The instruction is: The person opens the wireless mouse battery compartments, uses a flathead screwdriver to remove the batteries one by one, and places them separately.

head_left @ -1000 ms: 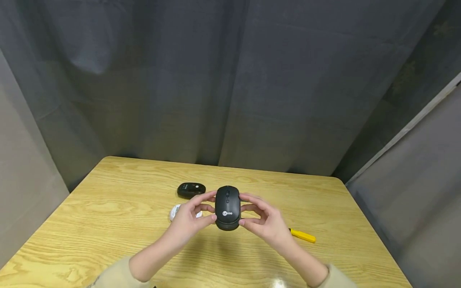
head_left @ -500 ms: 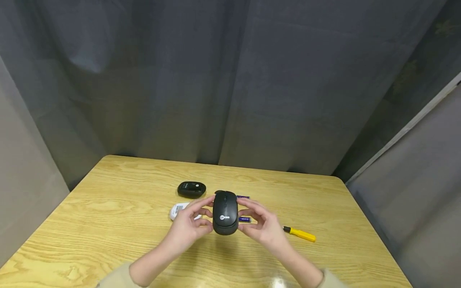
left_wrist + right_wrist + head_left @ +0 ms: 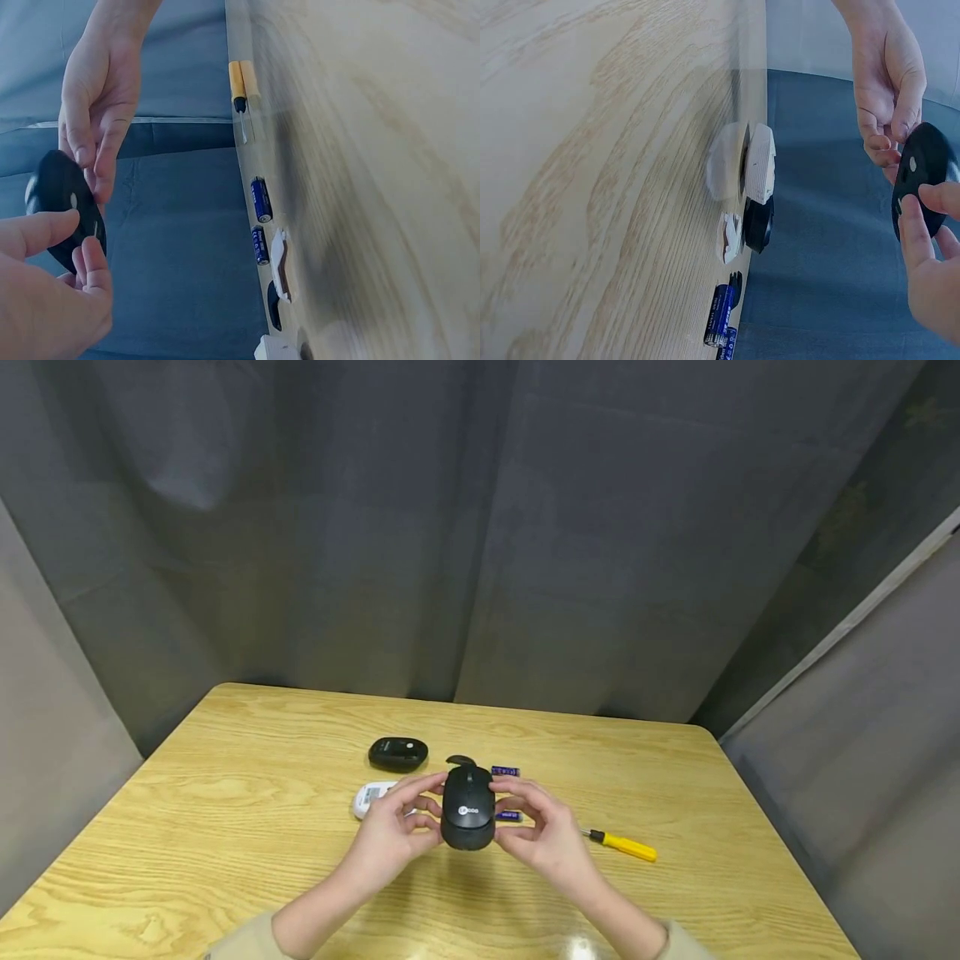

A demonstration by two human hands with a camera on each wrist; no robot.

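Note:
Both hands hold a black computer mouse (image 3: 468, 806) above the table, its lettered top tilted toward me in the head view. The left hand (image 3: 393, 827) pinches its left side with thumb and fingers. On the opposite side the right hand (image 3: 547, 827) grips it the same way. Both wrist views show fingertips along the edges of the mouse (image 3: 56, 199). Just behind it in the head view lies a thin, dark curved piece (image 3: 461, 761). Two blue batteries, one farther back (image 3: 506, 771) and one nearer battery (image 3: 508, 816), lie close to the right fingers.
A second black mouse (image 3: 398, 753) lies on the wooden table (image 3: 225, 827) behind the left hand. A white mouse (image 3: 369, 797) is partly hidden by that hand. To the right lies a yellow-handled screwdriver (image 3: 628, 847). A grey curtain (image 3: 480, 527) hangs behind the table.
The held mouse has come slightly lower and left, and its front has tipped away. The batteries and the dark curved piece behind it have come into view. Both hands keep their grip.

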